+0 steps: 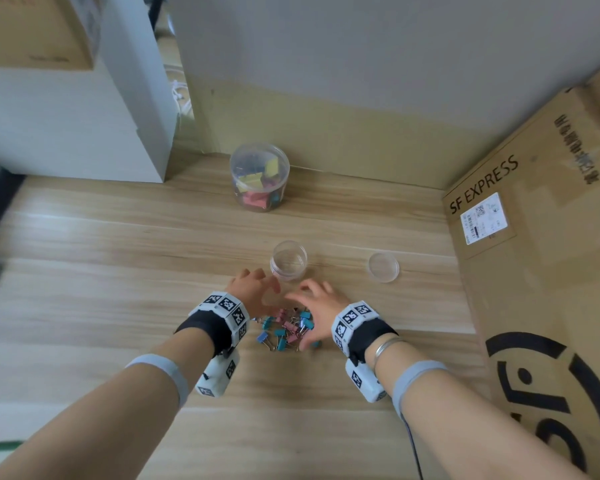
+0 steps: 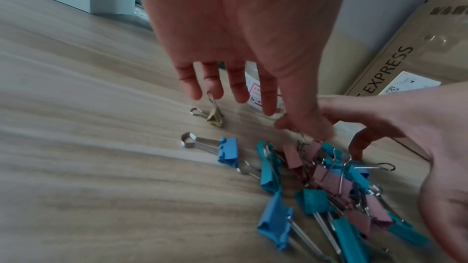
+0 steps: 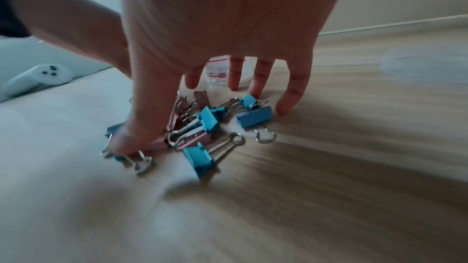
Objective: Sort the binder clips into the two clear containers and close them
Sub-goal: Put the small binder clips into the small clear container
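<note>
A pile of blue, teal and pink binder clips lies on the wooden floor between my hands. My left hand hovers over the pile's left side with straight fingers, its thumb down at a clip's wire handle. My right hand is spread over the pile's right side, and its thumb presses on a pink clip. A small open clear container stands just beyond the fingers, with its lid lying to the right. A big clear tub of coloured clips stands by the wall.
A small olive clip and a blue clip lie apart at the pile's left. A cardboard SF EXPRESS box borders the floor on the right. A white cabinet stands at the back left.
</note>
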`<move>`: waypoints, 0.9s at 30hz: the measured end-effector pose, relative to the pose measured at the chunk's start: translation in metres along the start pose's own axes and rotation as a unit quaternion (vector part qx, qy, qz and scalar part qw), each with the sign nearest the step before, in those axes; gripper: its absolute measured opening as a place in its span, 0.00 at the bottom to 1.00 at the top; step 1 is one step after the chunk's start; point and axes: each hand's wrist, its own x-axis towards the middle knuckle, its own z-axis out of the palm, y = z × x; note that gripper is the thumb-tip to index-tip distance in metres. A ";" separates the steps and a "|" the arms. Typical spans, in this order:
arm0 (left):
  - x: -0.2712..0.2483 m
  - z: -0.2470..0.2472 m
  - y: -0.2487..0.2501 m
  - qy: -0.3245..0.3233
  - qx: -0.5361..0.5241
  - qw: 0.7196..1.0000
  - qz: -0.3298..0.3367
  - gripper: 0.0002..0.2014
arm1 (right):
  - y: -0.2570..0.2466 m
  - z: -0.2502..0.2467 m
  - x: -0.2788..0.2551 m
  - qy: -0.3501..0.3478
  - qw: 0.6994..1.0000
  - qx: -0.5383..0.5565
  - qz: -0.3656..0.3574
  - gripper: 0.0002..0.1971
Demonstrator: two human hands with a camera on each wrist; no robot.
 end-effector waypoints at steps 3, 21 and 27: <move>-0.006 0.005 0.004 -0.023 0.010 1.000 -0.011 0.31 | 0.001 0.007 0.003 -0.001 0.998 -0.054 -0.021 0.48; -0.003 0.026 0.006 0.010 0.020 1.000 0.017 0.16 | 0.006 0.010 0.005 0.121 0.987 0.106 -0.027 0.07; 0.000 0.023 0.002 -0.006 0.005 0.999 0.035 0.22 | 0.005 0.001 -0.004 0.145 0.975 0.167 -0.008 0.06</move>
